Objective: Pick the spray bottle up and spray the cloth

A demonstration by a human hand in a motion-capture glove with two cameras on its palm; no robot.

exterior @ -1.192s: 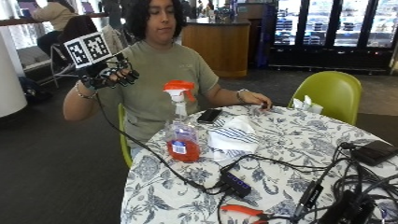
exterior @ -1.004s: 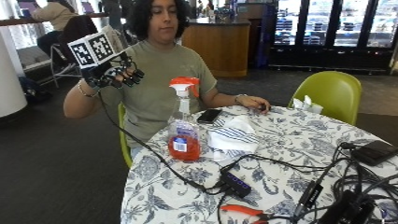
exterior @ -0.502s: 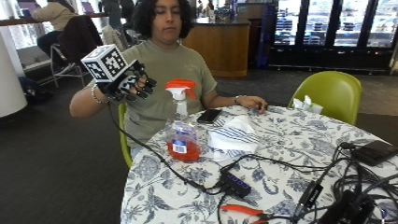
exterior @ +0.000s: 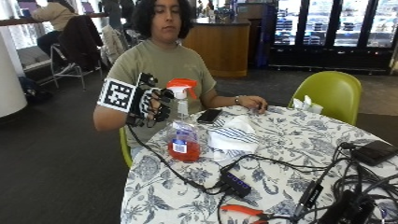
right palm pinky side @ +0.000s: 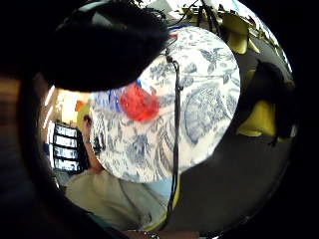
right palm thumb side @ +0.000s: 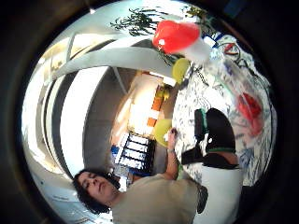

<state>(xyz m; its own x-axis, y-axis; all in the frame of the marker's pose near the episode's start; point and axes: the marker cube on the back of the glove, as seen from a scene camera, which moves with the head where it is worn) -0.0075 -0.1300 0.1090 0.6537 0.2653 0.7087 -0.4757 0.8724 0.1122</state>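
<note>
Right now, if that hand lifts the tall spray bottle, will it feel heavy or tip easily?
The clear plastic spray bottle with orange trigger head is probably light: red liquid fills only its bottom part. Being tall and narrow, it may tip if nudged near the top, where the gloved right hand is.

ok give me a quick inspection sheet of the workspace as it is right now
surface: round table under a blue floral cloth.
job's things: spray bottle, red liquid, upright near the table edge; striped cloth bunched beside it.
clutter: phone, orange-handled pliers, black devices at the far side.
grippers: gloved right hand beside the bottle's neck, fingers loosely curled, not gripping; bare hand rests on the table.
cables: black cable from the glove across the table to a hub; tangle at the far side.
surroundings: green chair, wooden counter, fridges behind.
</note>
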